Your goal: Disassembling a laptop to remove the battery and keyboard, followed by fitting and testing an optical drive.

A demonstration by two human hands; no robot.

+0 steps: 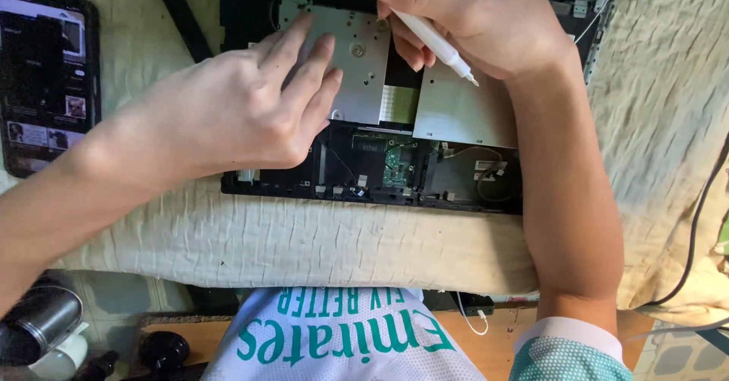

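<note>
Black chassis: an opened laptop base lies on a cream quilted cloth, its near edge facing the person – every place below is told from it.
Left hand: the left hand lies flat and loose on the silver metal plate at the base's left-middle, gripping nothing.
Right hand: the right hand, over the base's far middle, is closed around a white slim tool whose tip points down toward the right-hand plate.
Risk, slip: I judge the tip could skid off the plate onto the flat ribbon or the green board just nearer – a scratch or torn cable.
Risk, press: the soft cloth may let the base rock under the left palm.
Edges: a dark tablet sits well left of the base; a black cable hangs well right.
Room: open cloth lies nearer than the base's front edge, little room on the left.
</note>
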